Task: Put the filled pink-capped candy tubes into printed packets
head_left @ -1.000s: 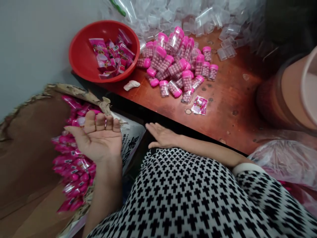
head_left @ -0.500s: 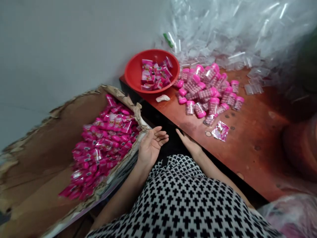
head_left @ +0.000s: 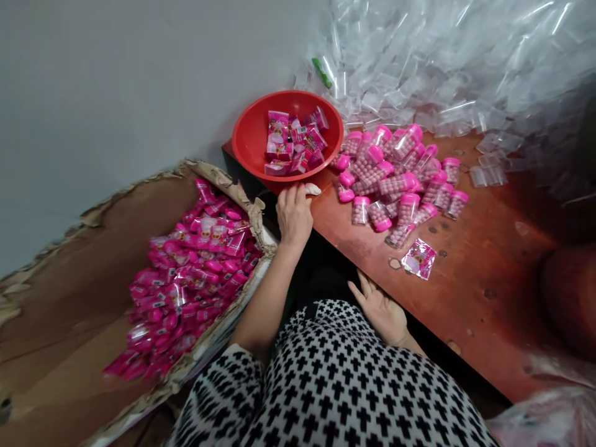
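White crumpled scrap (head_left: 313,189) just beside the fingertips of the left hand (head_left: 293,216)

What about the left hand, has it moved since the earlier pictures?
Yes. The left hand has moved forward, up the view, toward the red bowl. The bowl stayed in place, and the hand now sits just below its rim instead of well below it.

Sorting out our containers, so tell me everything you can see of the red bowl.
The red plastic bowl is round and fairly shallow, with a glossy surface, a smooth rim and no visible handles. It sits on the corner of the reddish-brown tabletop beside a grey wall. Pink printed packets lie heaped inside it. The person's left hand is at its near rim, touching or almost touching it.
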